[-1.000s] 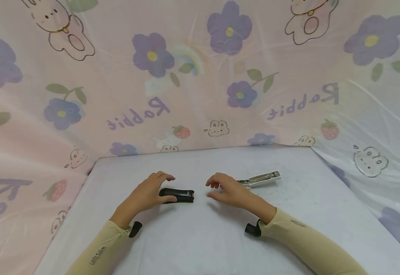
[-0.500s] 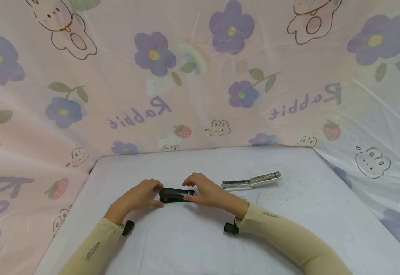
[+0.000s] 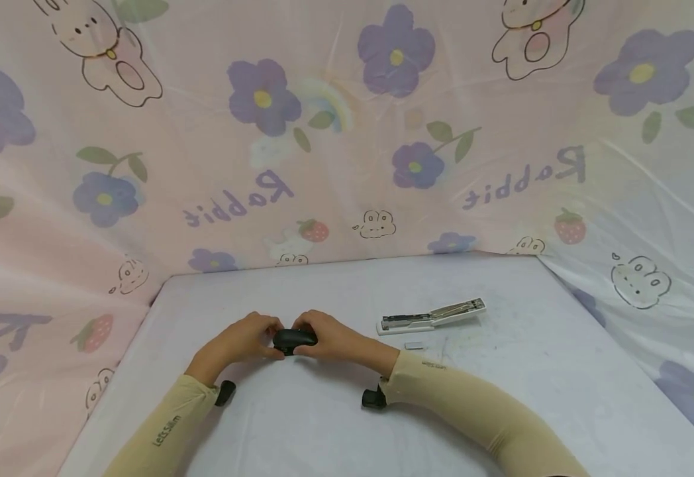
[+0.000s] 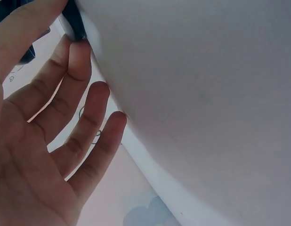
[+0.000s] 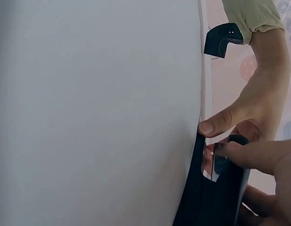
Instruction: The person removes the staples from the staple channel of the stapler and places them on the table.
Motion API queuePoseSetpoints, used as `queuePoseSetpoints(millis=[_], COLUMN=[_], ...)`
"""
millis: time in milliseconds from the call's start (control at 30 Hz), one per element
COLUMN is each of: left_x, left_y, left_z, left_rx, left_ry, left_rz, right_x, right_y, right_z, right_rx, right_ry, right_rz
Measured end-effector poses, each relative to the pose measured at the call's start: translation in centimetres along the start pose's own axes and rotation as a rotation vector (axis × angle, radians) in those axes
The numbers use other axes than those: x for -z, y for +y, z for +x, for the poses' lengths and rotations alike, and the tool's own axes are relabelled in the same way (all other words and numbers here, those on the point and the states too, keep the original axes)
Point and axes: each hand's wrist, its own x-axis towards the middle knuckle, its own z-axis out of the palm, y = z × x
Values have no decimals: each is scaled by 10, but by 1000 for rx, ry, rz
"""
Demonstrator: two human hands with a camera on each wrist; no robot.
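Note:
A black stapler (image 3: 287, 339) is between my two hands on the white table, left of the middle in the head view. My left hand (image 3: 246, 341) pinches its left end, thumb in front and fingers behind. In the left wrist view, the left fingertips (image 4: 80, 44) meet the dark edge of the stapler (image 4: 74, 20). My right hand (image 3: 326, 336) grips the other end, hiding it in the head view. The right wrist view shows the stapler (image 5: 214, 197) close up, its top and base parted near the left thumb (image 5: 212, 128), with the right thumb (image 5: 249, 155) on it.
Right of the hands lies a white stapler (image 3: 433, 317), spread open with its metal insides showing. A small greyish block (image 3: 414, 345), like a strip of staples, lies just in front of it. Patterned cloth (image 3: 347, 152) hangs behind the table (image 3: 347, 424).
My right hand has moved left, from beside the white stapler onto the black one. The left hand has shifted slightly back to the black stapler's left end. The small block has come into sight.

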Motion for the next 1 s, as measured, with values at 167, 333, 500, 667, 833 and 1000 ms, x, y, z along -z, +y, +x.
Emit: queuePoseSetpoints(millis=[167, 333, 500, 667, 833, 1000], left_x=[-4, -5, -6, -6, -5, -5], left_y=[-2, -1, 0, 1, 2, 4], left_z=[2, 2, 3, 2, 1, 1], left_rx=[18, -3, -27, -4, 4, -2], left_ry=[-1, 11, 26, 28, 27, 25], left_rz=[-1, 27, 38, 32, 35, 48], right_x=[-4, -5, -4, -5, -5, -5], right_y=[-6, -8, -6, -4, -4, -4], right_z=[4, 6, 5, 5, 2, -1], right_rx=[-25, -56, -106, -121, -105, -91], right_ry=[-1, 0, 6, 23, 44, 61], right_rz=[-21, -17, 43, 112, 131, 129])
